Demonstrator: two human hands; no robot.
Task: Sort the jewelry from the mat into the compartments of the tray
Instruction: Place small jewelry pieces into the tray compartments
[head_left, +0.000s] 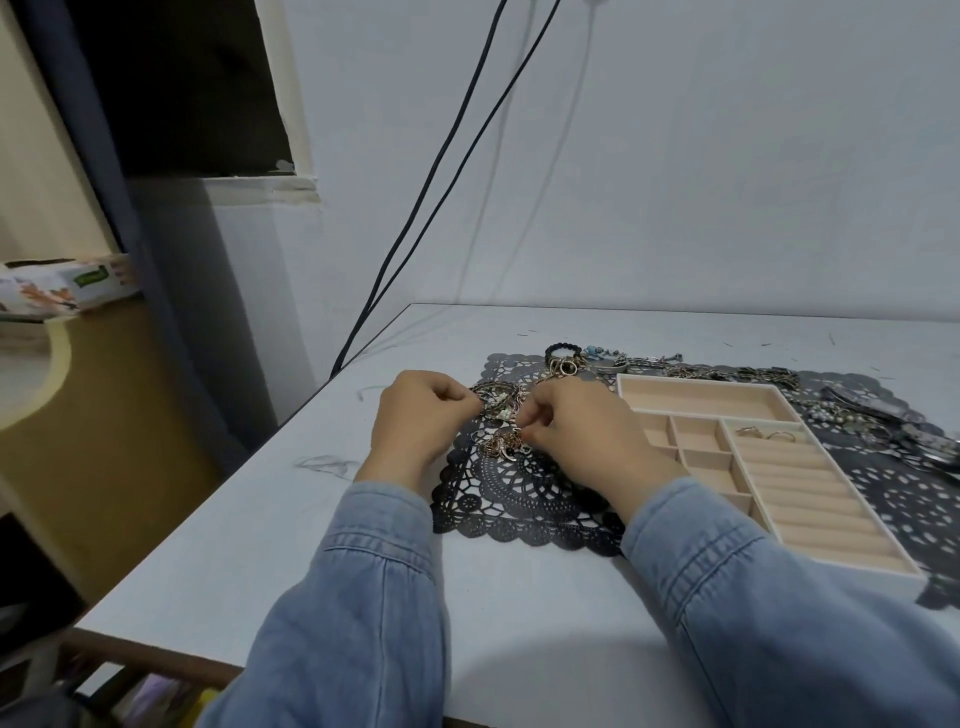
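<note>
A black lace mat lies on the white table. On its left part sits a tangle of gold and silver jewelry. My left hand pinches the tangle from the left with curled fingers. My right hand pinches a piece at the tangle's right side. A beige compartment tray rests on the mat to the right of my right hand; two rings lie in one compartment. More jewelry, bracelets and chains, lines the mat's far edge and right side.
The white table ends at a left edge near my left forearm. Black cables hang down the wall behind the table. A boxed item sits on a shelf at far left.
</note>
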